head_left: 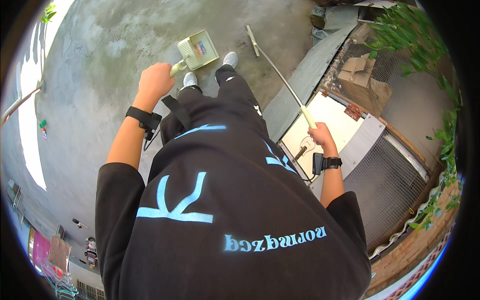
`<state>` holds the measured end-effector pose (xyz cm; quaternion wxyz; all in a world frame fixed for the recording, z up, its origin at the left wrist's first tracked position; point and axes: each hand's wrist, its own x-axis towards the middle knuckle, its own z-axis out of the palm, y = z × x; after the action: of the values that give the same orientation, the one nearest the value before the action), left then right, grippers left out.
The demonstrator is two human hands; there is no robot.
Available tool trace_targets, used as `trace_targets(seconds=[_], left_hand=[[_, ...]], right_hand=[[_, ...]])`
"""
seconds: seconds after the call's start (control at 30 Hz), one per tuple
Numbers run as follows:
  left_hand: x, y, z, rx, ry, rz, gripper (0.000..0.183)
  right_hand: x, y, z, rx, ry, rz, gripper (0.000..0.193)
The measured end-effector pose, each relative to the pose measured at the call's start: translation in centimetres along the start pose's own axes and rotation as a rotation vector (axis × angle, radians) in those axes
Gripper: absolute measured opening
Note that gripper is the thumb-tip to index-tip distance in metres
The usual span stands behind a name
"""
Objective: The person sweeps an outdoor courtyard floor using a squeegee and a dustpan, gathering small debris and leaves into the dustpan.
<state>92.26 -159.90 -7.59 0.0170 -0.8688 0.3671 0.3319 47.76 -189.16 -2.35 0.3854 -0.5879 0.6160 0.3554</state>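
My left hand (156,81) is closed round the pale handle of a cream dustpan (204,49). The pan has ribbed sides and a small label inside, and it hangs just ahead of my shoes, over or on the floor; I cannot tell which. To the right, my right hand (321,135) grips the cream end of a long-handled squeegee (307,115). Its thin metal shaft slants forward and left to a narrow crossbar head (252,41), right of the dustpan. Whether that head has bristles or a rubber edge is too small to tell. Both wrists wear black straps.
Grey concrete floor (115,45) spreads ahead and left. Close on my right stands a wire-mesh cage (395,185) with a white door panel (322,111), flattened cardboard (357,70) and grey sheeting (295,90). Green leaves (410,32) overhang it. A small green-capped object (43,129) lies left.
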Motion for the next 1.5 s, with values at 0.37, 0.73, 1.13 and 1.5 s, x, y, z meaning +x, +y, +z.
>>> trace_targets(seconds=[0.37,0.73,1.13,1.5], left_hand=[[1.1,0.2,0.4,0.023,0.001,0.156,0.017],[2.0,0.4,-0.6,0.099,0.021,0.161,0.02],[1.9,0.9,0.4,0.059,0.013,0.162,0.02],[1.7,0.6,0.4,0.05,0.038,0.172,0.021]], right_hand=[[-2.2,-5.3,15.3,-0.441,-0.03,-0.037,0.029],[-5.0,-4.6,7.8,0.187,-0.078,0.111,0.006],[-6.1,-5.4,17.6,0.106,-0.265,0.036,0.009],[-4.9,-5.9,16.8,-0.337,0.058,-0.101,0.023]])
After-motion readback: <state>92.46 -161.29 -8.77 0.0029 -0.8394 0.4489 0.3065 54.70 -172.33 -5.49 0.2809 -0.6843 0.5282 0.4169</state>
